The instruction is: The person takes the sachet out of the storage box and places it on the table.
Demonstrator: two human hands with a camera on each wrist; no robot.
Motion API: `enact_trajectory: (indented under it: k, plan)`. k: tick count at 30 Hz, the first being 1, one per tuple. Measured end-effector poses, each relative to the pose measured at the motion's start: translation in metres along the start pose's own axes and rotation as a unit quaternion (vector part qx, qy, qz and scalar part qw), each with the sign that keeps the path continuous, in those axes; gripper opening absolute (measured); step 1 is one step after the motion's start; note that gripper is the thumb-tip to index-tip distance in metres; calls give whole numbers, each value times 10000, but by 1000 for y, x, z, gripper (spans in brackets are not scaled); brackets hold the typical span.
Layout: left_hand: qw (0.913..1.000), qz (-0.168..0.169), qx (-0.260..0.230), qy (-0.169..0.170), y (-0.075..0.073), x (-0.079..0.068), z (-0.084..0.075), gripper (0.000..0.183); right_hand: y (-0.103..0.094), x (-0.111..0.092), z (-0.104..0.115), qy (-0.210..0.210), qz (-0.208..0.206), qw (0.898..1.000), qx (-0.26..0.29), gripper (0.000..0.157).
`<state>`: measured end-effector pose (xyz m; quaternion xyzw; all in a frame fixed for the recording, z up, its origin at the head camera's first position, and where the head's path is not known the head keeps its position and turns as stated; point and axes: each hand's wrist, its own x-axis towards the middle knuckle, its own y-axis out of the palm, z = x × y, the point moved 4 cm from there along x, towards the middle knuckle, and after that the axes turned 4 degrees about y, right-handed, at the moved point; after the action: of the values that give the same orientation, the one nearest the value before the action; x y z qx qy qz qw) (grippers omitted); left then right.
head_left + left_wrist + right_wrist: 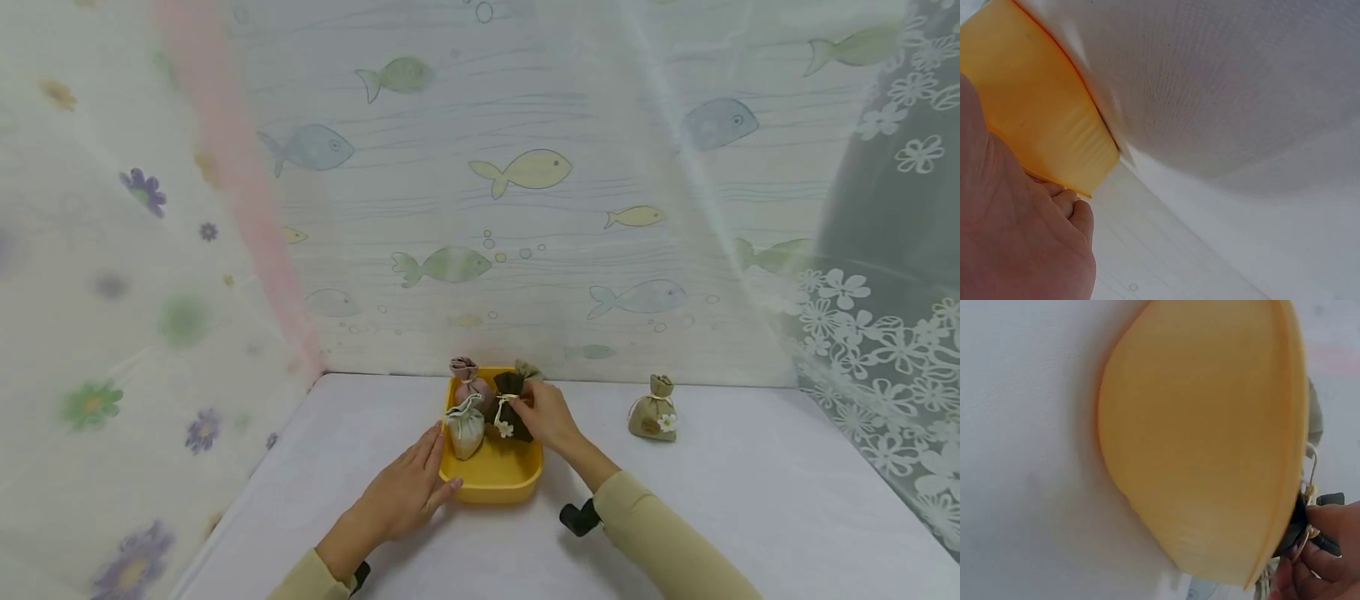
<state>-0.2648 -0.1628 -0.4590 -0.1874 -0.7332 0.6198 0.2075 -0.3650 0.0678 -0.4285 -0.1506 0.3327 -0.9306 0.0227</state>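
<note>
A yellow plastic bin (495,493) holds several small drawstring pouches. My right hand (549,415) pinches the tied neck of a black pouch (517,427) with a little white flower, inside the bin at its right side. In the right wrist view the thumb and fingers (1329,550) close on the dark cloth and cream cord. My left hand (405,487) rests along the bin's left wall, fingers straight. To the left in the bin sit a pale mint pouch (467,433) and, behind it, a mauve pouch (471,390). An olive pouch (528,369) shows partly behind the black one.
A tan burlap pouch (654,415) with a white flower stands on the white table (720,492), right of the bin. Behind the table hangs a fish-print curtain (525,275); a flowered sheet (135,333) hangs at the left. A black wrist device (580,518) sits under the right sleeve.
</note>
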Motion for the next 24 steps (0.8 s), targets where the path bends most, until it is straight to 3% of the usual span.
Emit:
enact_trajectory:
  k: [9,20,24]
  plan:
    - [10000,39,62,-41,2,1,4,84,-15,-2,9,3,27,9992,393,12]
    - [9995,240,134,-157,5,3,4,87,-31,-10,16,-97,83,9991,399,10]
    - [9997,142,146,-123,5,3,3,86,-37,-12,20,-226,63,9989,400,10]
